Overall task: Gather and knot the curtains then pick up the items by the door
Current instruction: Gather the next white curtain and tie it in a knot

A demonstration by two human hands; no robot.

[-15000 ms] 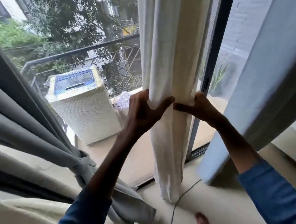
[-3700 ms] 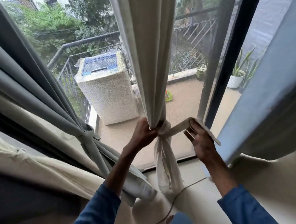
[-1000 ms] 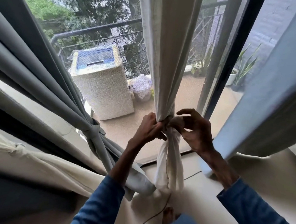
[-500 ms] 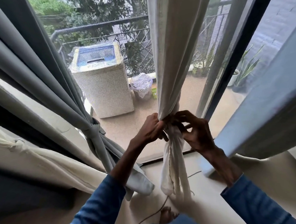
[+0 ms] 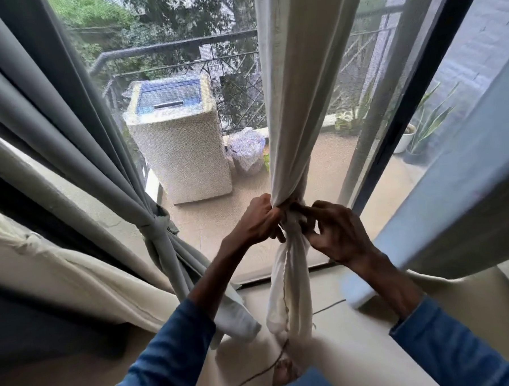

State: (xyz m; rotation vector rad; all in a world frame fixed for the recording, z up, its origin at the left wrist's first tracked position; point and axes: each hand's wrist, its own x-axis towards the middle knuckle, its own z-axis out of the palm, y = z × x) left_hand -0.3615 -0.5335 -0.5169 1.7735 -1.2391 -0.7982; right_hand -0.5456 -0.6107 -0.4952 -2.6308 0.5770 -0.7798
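A: Entry, largest first. Long grey pleated fabric curtain [image 5: 67,129] at far left: gathered, and its knot [image 5: 157,226] is tied. Beside it, lower left, a cream fabric curtain [image 5: 74,270] also bunched, with a knot [image 5: 29,244] near the frame edge.

B: Centre panel?

A: Tall off-white fabric curtain [image 5: 295,102] hangs in front of the mesh screen door [image 5: 347,129], drawn into one rope. Its knot [image 5: 291,220] sits at mid-height, tail [image 5: 288,294] hanging to the floor.

B: Hands?

A: Left hand [image 5: 257,222] fisted tight on the gathered cloth just beside the knot. Right hand [image 5: 335,233] pinches the knot's wrap between thumb and fingertips. Both grips pressed on fabric, neither spread.

B: Progress?

A: My reading: two curtains done, third in final cinching. A pale blue fabric curtain [image 5: 467,167] at right looks loose, no knot visible. Items by the door: none identifiable inside; pick-up not yet begun.
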